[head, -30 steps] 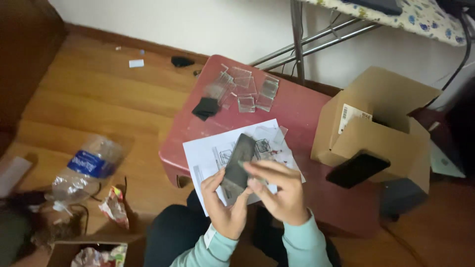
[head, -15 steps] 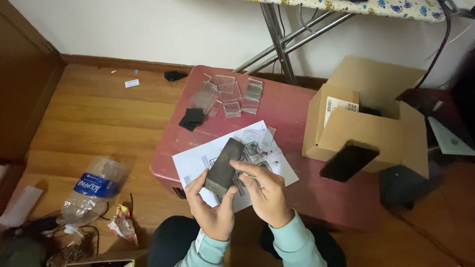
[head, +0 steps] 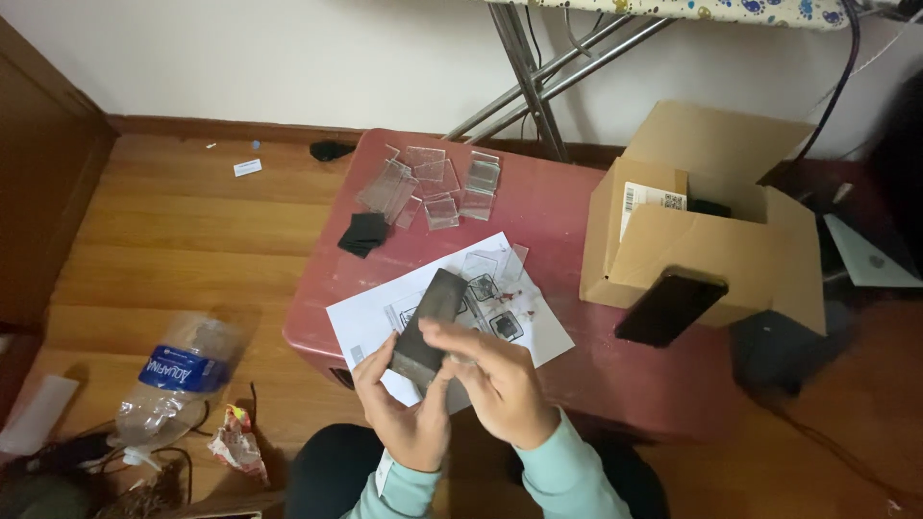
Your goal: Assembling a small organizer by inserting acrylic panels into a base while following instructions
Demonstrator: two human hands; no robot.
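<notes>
My left hand (head: 402, 411) grips the lower end of a dark grey rectangular panel (head: 428, 322), held tilted above a white printed sheet (head: 365, 317) on a red table (head: 558, 211). My right hand (head: 490, 380) rests its fingers on the panel's lower right edge, pinching it from the side. Small clear pieces and tiny screws (head: 510, 293) lie on the sheet just beyond the panel.
Several clear acrylic plates (head: 428, 183) and black squares (head: 363, 234) lie at the table's far side. An open cardboard box (head: 707, 216) with a black phone (head: 670, 308) leaning on it stands at right. A plastic bottle (head: 173, 380) and wrappers lie on the wooden floor at left.
The view has shifted slightly. Both hands keep hold of the dark panel; my right hand's fingers have slid lower along its edge.
</notes>
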